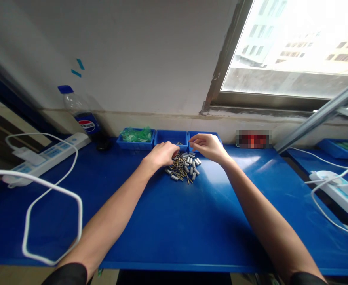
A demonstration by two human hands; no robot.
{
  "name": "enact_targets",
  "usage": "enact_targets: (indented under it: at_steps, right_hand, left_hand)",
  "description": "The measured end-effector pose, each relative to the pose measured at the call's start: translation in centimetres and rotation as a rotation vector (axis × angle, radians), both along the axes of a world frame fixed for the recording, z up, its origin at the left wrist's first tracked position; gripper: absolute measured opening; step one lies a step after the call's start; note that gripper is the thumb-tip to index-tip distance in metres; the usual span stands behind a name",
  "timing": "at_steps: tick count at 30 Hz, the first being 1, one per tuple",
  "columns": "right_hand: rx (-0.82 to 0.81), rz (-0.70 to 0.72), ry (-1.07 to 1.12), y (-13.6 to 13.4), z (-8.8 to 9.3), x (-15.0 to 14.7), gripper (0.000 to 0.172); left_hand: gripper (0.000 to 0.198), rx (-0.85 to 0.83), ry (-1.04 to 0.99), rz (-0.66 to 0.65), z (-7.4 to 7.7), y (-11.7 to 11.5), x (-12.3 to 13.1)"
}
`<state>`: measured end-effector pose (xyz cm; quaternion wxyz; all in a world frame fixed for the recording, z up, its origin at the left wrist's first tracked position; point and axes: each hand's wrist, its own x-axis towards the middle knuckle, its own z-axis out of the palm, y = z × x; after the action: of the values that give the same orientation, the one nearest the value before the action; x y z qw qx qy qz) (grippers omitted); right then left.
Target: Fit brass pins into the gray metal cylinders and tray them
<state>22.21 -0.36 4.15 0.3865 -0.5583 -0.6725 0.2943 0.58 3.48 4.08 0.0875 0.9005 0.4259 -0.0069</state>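
A small heap of parts [183, 167] lies on the smooth, glossy blue table [174, 229], far from the near edge: slim brass-coloured pins mixed with short grey cylinders. The left hand [160, 155] rests curled on the heap's left edge; whether its fingers pinch anything I cannot tell. The right hand [208, 146] hovers just over the heap's far right, fingertips drawn together, the held piece too small to make out. Behind stand three shallow blue plastic trays [170, 138], the left one full of green pieces [136, 135]. Farther left are a cola bottle [83, 114], a white power strip [49, 155] and its looping cable [55, 186].
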Motion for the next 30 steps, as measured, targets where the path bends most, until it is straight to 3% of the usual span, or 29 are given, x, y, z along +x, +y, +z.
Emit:
enact_targets:
  at_steps: [10,18,26,30]
  right_hand:
    - [-0.011,0.032,-0.008,0.2,-0.1,0.6,0.017]
    - [-0.016,0.044,-0.047,-0.2,0.3,0.5,0.015]
    - [-0.106,0.07,-0.079,-0.1,-0.5,0.6,0.018]
    - [-0.333,0.185,0.182,-0.3,-0.7,0.1,0.028]
  left_hand:
    - [0.03,0.021,-0.011,0.021,0.5,0.0,-0.2]
    - [0.047,-0.132,-0.258,-0.093,1.4,0.4,-0.9]
    - [0.015,-0.294,-0.589,-0.09,2.0,1.1,-1.3]
    - [0.012,-0.354,-0.755,-0.03,1.5,1.5,-1.4]
